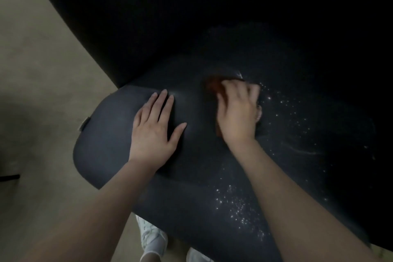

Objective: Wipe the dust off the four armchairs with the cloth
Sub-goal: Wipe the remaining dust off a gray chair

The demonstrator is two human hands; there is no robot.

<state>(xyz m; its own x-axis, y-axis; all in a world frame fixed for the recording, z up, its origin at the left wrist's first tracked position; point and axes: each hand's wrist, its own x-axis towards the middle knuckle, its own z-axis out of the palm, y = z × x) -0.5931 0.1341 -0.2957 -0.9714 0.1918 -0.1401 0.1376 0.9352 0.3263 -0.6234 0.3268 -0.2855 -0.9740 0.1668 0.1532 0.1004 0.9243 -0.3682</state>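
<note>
Beige floor, far left. Armchair: dark seat, filling the middle and right. Left hand: flat on the seat, fingers straight, grip holding nothing; I judge it steadies the cushion. Cloth, reddish-brown: bunched on the seat under my right hand, grip curled over it. Dust: white specks, right of the cloth and toward the front edge. Method, as I judge it: overlapping strokes rightward, firm even pressure, carrying specks off the edge, not back onto the cleaner-looking left part.
</note>
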